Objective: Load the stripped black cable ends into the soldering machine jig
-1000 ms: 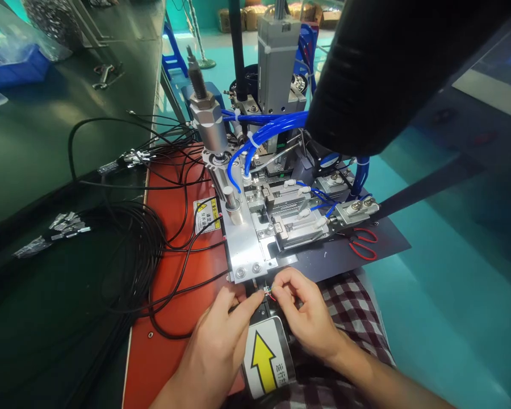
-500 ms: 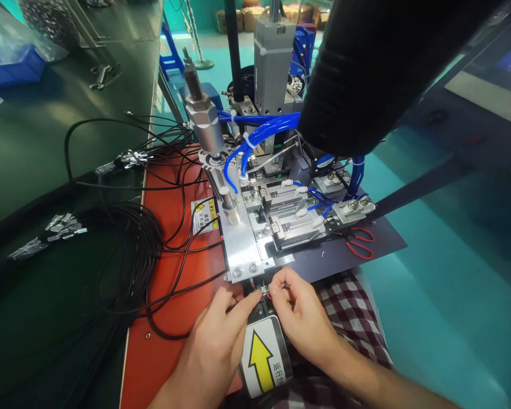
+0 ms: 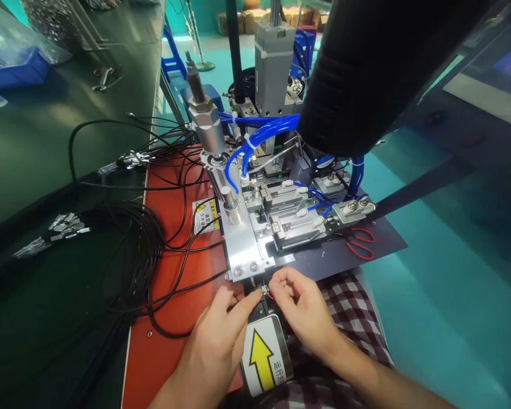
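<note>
Just in front of the metal machine fixture (image 3: 244, 250), my two hands meet around a small silvery connector-like piece (image 3: 264, 289) with thin wires, one of them red. My left hand (image 3: 219, 326) is closed, thumb and fingers at the piece's left side. My right hand (image 3: 300, 301) pinches at its right side, by the red wire. The fingers hide most of the piece. Below them lies a white label (image 3: 264, 355) with a yellow arrow. A black cable (image 3: 187, 284) runs across the red board (image 3: 166, 363) towards the fixture.
Coiled black cables (image 3: 147, 255) with bundled silver ends (image 3: 66, 226) lie on the dark table at left. Red-handled scissors (image 3: 361, 243) rest on the grey plate. Blue air tubes (image 3: 272, 128) and a large black hose (image 3: 366, 74) hang over the machine. A wrench (image 3: 104, 78) lies farther back.
Both hands stay nearly in place at the small piece. The right fingertips have shifted very slightly, and more red wire shows. The view has moved a little.
</note>
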`<state>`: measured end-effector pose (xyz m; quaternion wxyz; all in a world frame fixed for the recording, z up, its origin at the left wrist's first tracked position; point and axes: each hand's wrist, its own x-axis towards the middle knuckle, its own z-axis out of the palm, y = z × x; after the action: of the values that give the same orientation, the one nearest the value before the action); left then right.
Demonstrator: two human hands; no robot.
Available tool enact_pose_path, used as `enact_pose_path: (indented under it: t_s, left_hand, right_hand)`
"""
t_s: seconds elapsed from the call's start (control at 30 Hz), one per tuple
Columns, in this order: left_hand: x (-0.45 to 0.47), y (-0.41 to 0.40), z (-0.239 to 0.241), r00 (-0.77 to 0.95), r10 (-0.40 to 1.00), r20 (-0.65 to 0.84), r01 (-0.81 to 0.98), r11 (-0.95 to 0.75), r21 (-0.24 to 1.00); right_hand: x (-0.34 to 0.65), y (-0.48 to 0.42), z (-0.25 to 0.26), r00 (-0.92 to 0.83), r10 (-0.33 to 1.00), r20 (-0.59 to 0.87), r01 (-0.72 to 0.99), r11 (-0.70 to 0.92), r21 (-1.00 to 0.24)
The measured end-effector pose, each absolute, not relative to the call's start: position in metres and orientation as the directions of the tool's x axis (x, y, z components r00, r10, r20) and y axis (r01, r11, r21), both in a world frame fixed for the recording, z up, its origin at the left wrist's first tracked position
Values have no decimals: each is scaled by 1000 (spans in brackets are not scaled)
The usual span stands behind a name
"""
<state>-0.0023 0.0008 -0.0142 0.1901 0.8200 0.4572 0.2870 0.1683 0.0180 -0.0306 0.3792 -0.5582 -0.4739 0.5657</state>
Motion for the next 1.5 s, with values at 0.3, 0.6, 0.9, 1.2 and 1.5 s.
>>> enact_pose_path:
  t_s: [0.3, 0.6, 0.9, 1.2, 1.5]
  left_hand:
    - [-1, 5, -8, 438, 845, 305, 656, -533, 534]
    - [-2, 5, -7, 441, 828, 346, 664, -561, 494]
    - [-1, 6, -7, 441, 833, 335, 667, -554, 498]
    - [-3, 5, -9, 442, 846, 299, 684, -533, 498]
    - [-3, 3, -15, 429, 843, 324, 681, -537, 498]
  right_hand:
    - [169, 19, -18, -99, 979, -179, 257, -149, -955]
    - [170, 21, -21, -62, 989, -137, 262, -117, -958]
    - [178, 26, -33, -201, 841, -503, -97, -528, -844]
    - [174, 0, -20, -86, 991, -105, 336, -70, -939]
    - [177, 20, -25, -158, 907, -391, -22, -399, -917]
